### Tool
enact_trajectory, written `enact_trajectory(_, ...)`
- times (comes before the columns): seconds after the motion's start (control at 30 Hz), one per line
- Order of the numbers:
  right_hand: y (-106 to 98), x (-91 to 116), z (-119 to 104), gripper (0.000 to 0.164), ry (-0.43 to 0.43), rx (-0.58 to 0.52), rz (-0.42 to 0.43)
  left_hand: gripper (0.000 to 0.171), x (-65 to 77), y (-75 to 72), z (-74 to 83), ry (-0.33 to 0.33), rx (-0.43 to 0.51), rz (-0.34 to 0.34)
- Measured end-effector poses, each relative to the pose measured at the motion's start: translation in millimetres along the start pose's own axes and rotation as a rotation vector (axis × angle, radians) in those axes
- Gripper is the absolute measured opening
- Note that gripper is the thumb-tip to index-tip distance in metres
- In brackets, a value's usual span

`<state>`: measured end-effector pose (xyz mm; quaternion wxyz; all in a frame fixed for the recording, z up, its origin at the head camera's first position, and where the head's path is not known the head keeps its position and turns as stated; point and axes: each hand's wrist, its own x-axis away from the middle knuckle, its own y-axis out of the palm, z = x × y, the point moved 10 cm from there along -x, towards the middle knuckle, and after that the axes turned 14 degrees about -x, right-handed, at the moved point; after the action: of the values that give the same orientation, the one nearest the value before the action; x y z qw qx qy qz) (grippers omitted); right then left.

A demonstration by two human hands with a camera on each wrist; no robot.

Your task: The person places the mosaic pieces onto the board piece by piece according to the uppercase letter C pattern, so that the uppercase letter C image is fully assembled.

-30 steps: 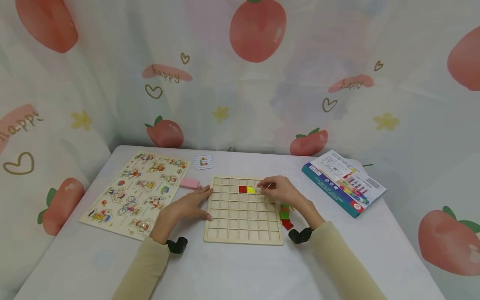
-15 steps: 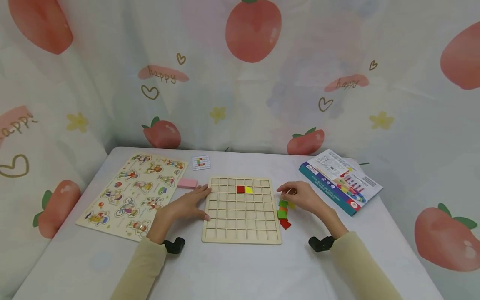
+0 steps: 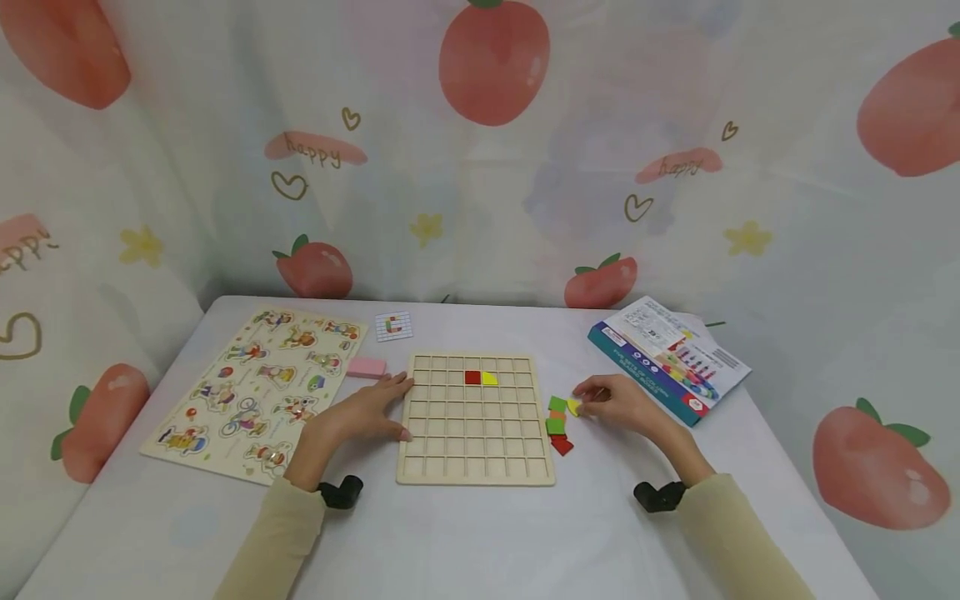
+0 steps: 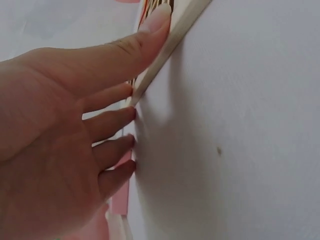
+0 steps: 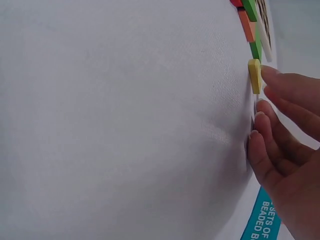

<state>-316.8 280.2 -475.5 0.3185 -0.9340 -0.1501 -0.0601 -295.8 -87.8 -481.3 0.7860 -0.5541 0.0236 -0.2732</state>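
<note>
Centrally lies the board (image 3: 445,428). The left hand (image 3: 367,414), relaxed and gripping nothing, touches its edge from nine to ten o'clock; the right hand (image 3: 618,406) is past three. Loose tiles (image 3: 556,427) lie by the board's three-o'clock edge. At the right hand's nine o'clock, a yellow tile (image 3: 573,407) meets the fingertips; whether pinched, I cannot tell.

The right hand (image 5: 295,162) touches a small yellow piece (image 5: 254,76) on the white table (image 5: 125,125), beside green pieces (image 5: 256,46), an orange piece (image 5: 247,26) and a red piece (image 5: 236,2), a teal panel (image 5: 256,225) lettered "SETS OF" partly hidden behind it.
</note>
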Motion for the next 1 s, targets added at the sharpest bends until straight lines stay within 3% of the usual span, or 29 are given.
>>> enact_trajectory(0.4,6,-2,-4,0.028,0.011,0.053,-0.020,0.100,-7.4,0.0,-7.8,0.051,0.065,0.031)
enact_trajectory(1.0,11,-4,-6,0.026,0.000,0.048,-0.041,0.095,1.5,-0.3,-4.0,0.004,0.026,-0.011)
